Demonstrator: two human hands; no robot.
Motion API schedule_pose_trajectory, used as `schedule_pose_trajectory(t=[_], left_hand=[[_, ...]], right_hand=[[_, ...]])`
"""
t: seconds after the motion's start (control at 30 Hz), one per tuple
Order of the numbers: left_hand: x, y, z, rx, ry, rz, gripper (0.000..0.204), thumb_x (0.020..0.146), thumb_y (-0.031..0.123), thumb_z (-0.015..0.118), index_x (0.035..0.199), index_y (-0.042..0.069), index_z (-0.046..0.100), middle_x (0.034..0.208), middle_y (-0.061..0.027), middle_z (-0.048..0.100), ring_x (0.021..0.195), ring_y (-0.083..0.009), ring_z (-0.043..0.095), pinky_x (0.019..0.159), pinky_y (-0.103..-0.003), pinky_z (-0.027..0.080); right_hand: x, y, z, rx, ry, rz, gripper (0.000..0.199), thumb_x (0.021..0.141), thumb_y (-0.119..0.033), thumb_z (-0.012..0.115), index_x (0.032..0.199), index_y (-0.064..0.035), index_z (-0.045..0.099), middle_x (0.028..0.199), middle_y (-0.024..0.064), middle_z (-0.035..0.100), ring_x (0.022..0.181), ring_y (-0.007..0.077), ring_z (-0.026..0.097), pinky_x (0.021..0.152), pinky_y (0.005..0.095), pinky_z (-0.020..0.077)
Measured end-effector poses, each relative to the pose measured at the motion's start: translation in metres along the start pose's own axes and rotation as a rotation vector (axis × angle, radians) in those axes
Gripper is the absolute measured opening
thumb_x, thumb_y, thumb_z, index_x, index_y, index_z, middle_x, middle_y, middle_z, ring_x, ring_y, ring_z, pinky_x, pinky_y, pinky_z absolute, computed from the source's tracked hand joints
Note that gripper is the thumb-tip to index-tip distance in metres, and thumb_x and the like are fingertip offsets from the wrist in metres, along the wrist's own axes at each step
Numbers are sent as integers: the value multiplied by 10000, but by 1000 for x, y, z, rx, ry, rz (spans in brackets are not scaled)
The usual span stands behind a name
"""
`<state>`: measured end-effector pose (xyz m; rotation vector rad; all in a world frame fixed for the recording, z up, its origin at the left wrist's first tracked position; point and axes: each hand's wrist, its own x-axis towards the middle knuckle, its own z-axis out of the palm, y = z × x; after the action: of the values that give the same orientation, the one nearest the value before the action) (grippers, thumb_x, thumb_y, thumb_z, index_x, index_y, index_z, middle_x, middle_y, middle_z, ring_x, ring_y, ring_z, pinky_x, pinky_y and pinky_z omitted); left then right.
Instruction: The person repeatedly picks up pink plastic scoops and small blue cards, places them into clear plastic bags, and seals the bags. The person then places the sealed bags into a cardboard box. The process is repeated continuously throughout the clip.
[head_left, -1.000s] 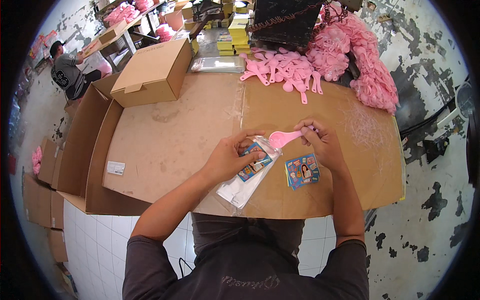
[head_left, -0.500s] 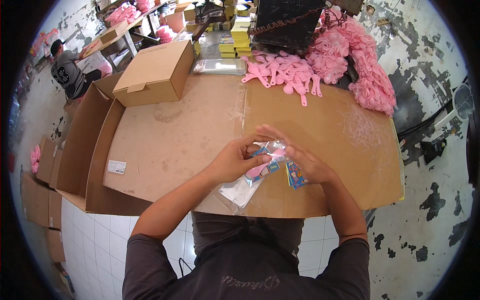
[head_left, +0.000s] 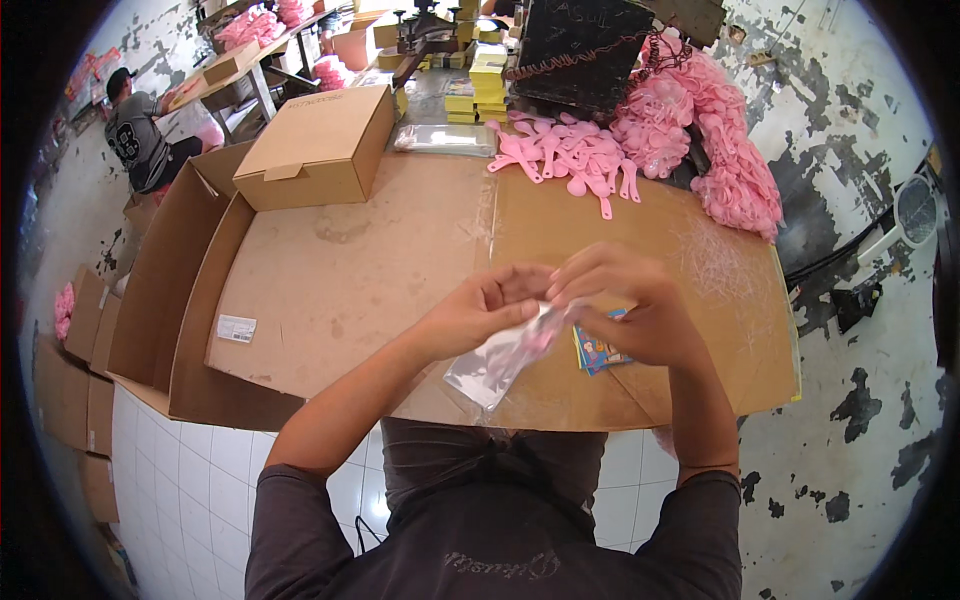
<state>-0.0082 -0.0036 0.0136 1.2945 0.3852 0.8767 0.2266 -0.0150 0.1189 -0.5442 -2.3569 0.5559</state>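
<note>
Above the near edge of the cardboard sheet (head_left: pixel 400 290), a clear plastic bag (head_left: pixel 492 362) with something pink inside was pinched at its top by the left hand (head_left: pixel 478 312) and the right hand (head_left: pixel 625 310), printed cards (head_left: pixel 597 352) lying just right of the bag.

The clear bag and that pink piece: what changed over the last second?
The pink piece, earlier at the bag's mouth, now sits inside the clear plastic bag. Both hands, left hand and right hand, closed together over its top. The closed cardboard box and loose pink pieces stayed put.
</note>
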Motion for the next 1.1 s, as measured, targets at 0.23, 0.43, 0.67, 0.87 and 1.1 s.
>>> schedule_pose_trajectory(t=[0.23, 0.43, 0.67, 0.87, 1.1], left_hand=[[-5, 16, 14, 485, 137, 173, 516, 985, 118, 693, 1459, 2, 528, 1387, -121, 650, 1301, -200, 611, 1112, -361, 472], [-2, 19, 38, 417, 230, 229, 493, 998, 101, 706, 1448, -12, 539, 1261, -122, 711, 1158, -151, 669, 1014, -319, 526], [2, 22, 44, 208, 323, 67, 334, 1047, 114, 666, 1343, -40, 645, 1090, -89, 771, 995, -84, 689, 872, -249, 549], [4, 26, 45, 240, 364, 71, 336, 1044, 134, 677, 1329, -42, 665, 1046, -81, 776, 957, -60, 678, 857, -234, 543], [2, 27, 40, 417, 357, -19, 370, 1040, 129, 677, 1380, -14, 646, 974, -60, 780, 889, -39, 674, 813, -218, 540]], right_hand=[[7, -13, -15, -214, 104, 161, 126, 857, -74, 770, 970, -28, 738, 895, 95, 708, 805, 229, 689, 734, 356, 530], [7, -14, -6, -103, 168, 325, 134, 867, -91, 773, 948, 4, 722, 777, 85, 665, 680, 156, 610, 628, 306, 479], [-6, 10, 0, -135, 352, 213, 142, 846, -51, 807, 947, -5, 718, 791, 53, 675, 680, 117, 595, 617, 281, 474], [-9, 5, 1, -151, 479, 176, 111, 865, 9, 772, 957, -19, 716, 834, 55, 692, 717, 112, 622, 662, 270, 507], [-16, 9, -9, -236, 639, 165, 116, 878, -32, 780, 978, -27, 719, 868, 76, 685, 746, 162, 649, 680, 308, 525]])
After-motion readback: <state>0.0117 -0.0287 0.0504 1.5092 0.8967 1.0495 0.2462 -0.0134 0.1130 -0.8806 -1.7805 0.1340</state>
